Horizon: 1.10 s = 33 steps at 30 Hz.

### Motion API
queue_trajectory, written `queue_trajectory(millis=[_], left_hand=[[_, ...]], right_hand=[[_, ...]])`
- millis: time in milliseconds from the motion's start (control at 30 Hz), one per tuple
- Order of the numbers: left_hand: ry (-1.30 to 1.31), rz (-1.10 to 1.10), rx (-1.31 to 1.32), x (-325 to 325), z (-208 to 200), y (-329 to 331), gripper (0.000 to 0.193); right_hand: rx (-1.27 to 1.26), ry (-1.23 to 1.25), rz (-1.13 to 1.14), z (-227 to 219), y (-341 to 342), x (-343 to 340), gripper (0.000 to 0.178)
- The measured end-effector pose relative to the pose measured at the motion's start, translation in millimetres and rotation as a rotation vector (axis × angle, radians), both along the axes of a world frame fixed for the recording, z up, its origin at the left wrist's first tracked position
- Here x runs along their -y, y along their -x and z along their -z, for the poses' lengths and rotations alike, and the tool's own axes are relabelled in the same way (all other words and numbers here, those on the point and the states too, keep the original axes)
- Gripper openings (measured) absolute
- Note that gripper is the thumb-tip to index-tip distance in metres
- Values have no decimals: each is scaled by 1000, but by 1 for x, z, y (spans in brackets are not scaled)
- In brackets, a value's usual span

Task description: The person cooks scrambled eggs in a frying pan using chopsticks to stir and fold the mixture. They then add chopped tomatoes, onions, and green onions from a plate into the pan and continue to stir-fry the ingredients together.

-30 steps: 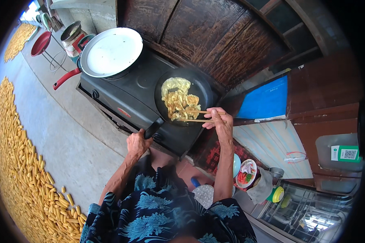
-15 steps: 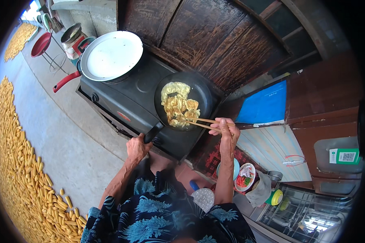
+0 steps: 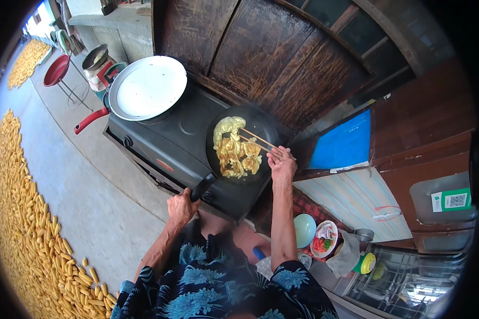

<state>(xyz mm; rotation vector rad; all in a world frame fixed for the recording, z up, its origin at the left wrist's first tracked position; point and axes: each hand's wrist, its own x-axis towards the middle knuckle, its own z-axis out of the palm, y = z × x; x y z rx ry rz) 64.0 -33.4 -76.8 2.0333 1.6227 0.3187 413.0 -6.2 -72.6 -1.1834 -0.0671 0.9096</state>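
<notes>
A black frying pan (image 3: 262, 123) sits on the right side of the dark gas stove (image 3: 167, 146). Its black handle (image 3: 203, 187) is gripped by my left hand (image 3: 181, 206), whose fingers are wrapped round the end. In the pan lie browned pieces of fried egg (image 3: 232, 154), with a paler, yellowish strip at the far side. My right hand (image 3: 282, 164) pinches a pair of wooden chopsticks (image 3: 261, 142). Their tips, slightly apart, are at the right edge of the pale strip; whether they touch it I cannot tell.
A red-handled pan (image 3: 92, 120) under a white round lid (image 3: 149, 87) stands on the stove's left. At lower right are a pale green bowl (image 3: 305, 231) and a bowl of cut vegetables (image 3: 324, 239). Corn cobs (image 3: 34, 234) cover the floor at left.
My right hand has moved the chopsticks up and slightly left, from the near egg pieces to the pale strip at the far side. My left hand keeps its hold on the handle.
</notes>
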Motion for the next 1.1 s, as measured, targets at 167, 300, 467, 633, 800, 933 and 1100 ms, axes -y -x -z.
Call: queue_trajectory(millis=[167, 300, 467, 633, 800, 933, 1100], left_hand=[[-34, 27, -16, -3, -10, -1, 28], [-26, 1, -40, -6, -10, 0, 28], [-11, -24, 4, -4, -4, -1, 28], [9, -31, 15, -4, -3, -3, 27], [27, -39, 23, -5, -5, -2, 27], [40, -46, 24, -5, -3, -3, 27], [50, -36, 44, -5, -7, -9, 29]], right_hand=[[-215, -75, -58, 18, 22, -7, 44], [-305, -165, -44, 25, 40, -9, 45], [-318, -252, 36, 14, 24, 6, 44], [-231, -309, 73, -10, -12, 26, 45], [108, -265, 160, -64, 2, 26, 47], [455, -245, 72, -91, 53, 3, 41], [678, -87, -284, -71, 97, -26, 31]])
